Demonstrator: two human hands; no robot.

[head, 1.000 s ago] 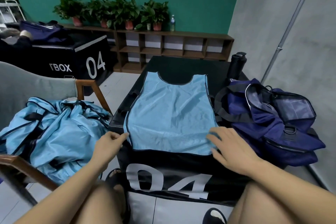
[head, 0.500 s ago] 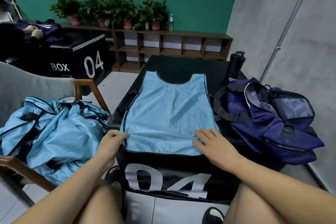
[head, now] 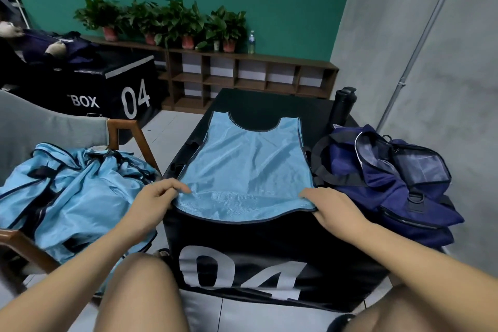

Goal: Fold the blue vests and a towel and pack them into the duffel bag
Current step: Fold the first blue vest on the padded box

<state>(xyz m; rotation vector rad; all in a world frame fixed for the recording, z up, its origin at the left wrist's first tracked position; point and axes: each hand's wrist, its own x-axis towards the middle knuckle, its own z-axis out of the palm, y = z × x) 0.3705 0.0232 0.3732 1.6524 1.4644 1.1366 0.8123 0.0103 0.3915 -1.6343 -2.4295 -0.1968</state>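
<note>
A light blue vest lies flat on the black box marked 04, neck hole away from me. My left hand pinches its near left hem corner. My right hand pinches the near right hem corner. The near hem is lifted slightly off the box, showing the mesh inside. A navy duffel bag sits open on the box's right side, touching the vest's edge. Several more blue vests lie heaped on the chair to my left. No towel is visible.
A black bottle stands behind the bag. The grey chair with wooden arms holds the heap. Another black box, a low wooden shelf with potted plants and a water bottle stand by the green wall. My knees fill the bottom edge.
My right hand slid from flat on the vest to the right hem corner. Both hands now pinch the corners and the near hem has risen off the box.
</note>
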